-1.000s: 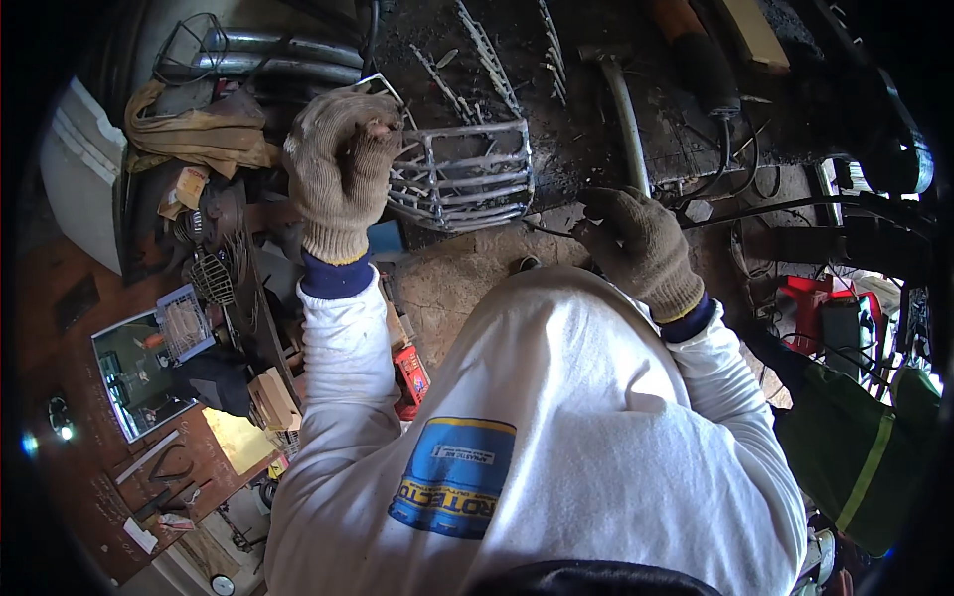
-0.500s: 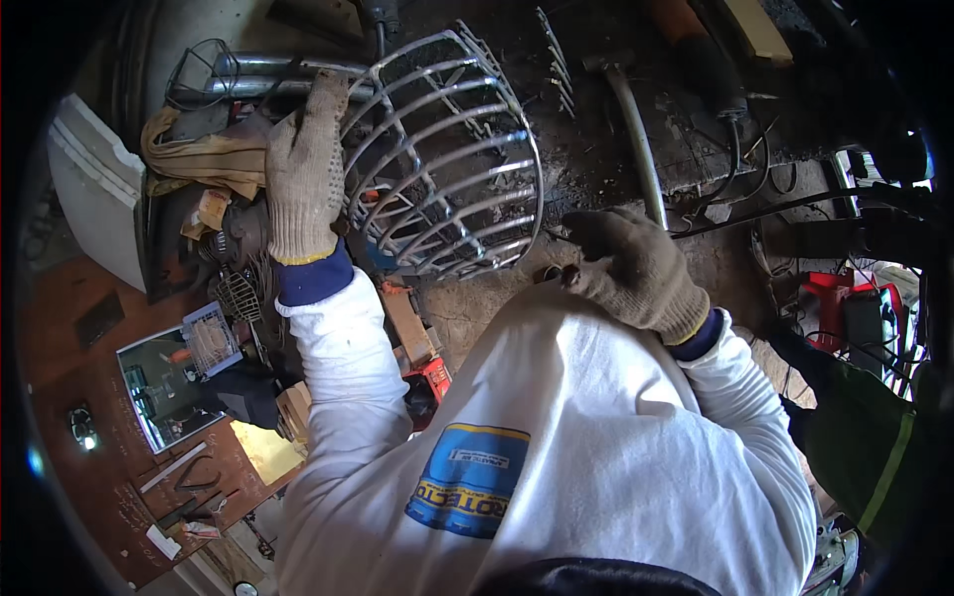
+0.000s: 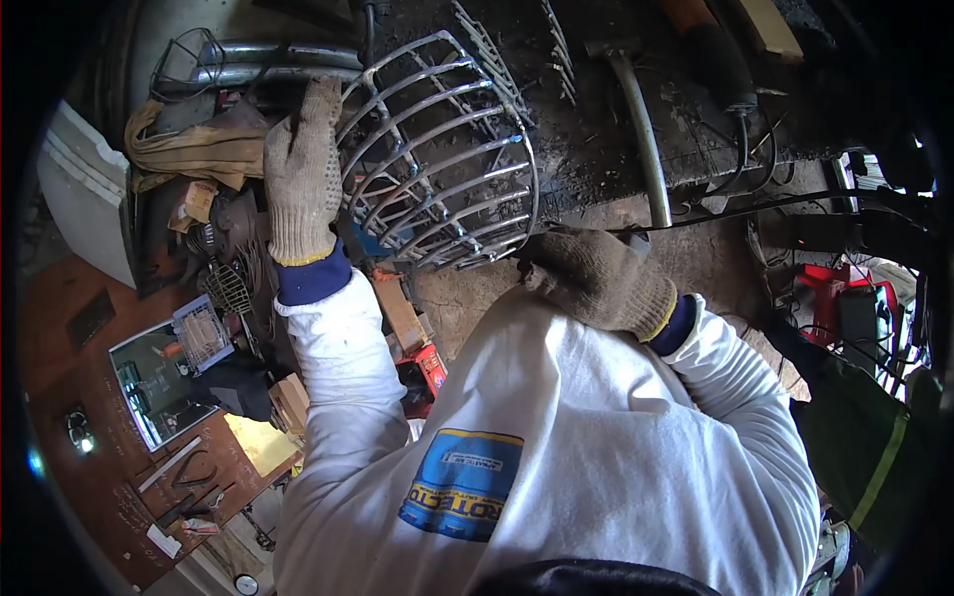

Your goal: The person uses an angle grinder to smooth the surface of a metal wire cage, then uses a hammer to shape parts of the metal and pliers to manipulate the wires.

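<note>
A rounded cage of welded metal rods (image 3: pixel 437 149) is tilted in front of me, its ribs curving from side to side. My left hand (image 3: pixel 303 174), in a knitted work glove, is closed on the cage's left edge. My right hand (image 3: pixel 601 278), gloved too, is at the cage's lower right rim with its back turned up. Its fingertips are hidden, so whether they grip the rim does not show. Behind that hand a thin dark rod or cable (image 3: pixel 755 211) runs off to the right.
A hammer (image 3: pixel 641 139) and a power tool (image 3: pixel 725 70) lie on the dark, dirty bench (image 3: pixel 616 109), with ridged rods (image 3: pixel 558 55) beyond the cage. Metal tubes (image 3: pixel 283 60) and a tan cloth (image 3: pixel 189 149) are left. A brown board (image 3: pixel 60 338) carries clutter. Red objects (image 3: pixel 825 293) stand right.
My right hand has moved left and slightly down, up to the cage's rim, and its thumb no longer shows apart. The cage has shifted slightly; my left hand stays at its edge.
</note>
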A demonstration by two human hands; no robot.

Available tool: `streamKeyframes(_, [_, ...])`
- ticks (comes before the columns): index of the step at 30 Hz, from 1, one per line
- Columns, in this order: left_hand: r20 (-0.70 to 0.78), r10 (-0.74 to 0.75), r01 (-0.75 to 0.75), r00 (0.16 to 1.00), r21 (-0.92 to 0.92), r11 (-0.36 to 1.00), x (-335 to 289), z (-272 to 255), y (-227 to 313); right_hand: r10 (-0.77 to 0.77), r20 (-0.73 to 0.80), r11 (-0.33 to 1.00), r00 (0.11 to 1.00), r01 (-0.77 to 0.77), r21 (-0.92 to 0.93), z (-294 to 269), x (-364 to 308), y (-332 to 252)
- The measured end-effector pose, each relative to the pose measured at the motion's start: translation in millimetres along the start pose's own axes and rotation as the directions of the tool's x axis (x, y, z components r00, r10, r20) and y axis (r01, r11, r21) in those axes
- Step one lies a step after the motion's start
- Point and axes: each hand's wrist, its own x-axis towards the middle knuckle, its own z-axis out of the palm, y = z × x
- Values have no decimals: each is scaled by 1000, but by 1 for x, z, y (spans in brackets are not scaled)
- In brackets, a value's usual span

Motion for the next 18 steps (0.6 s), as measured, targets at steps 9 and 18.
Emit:
streamKeyframes(9, [38, 5, -6, 999, 14, 1000, 20, -1, -18, 151, 30, 987, 988, -152, 60, -2, -2, 0])
streamKeyframes(18, [40, 9, -10, 999, 15, 1000, 22, 0, -16, 233, 74, 955, 970, -242, 172, -8, 1, 4])
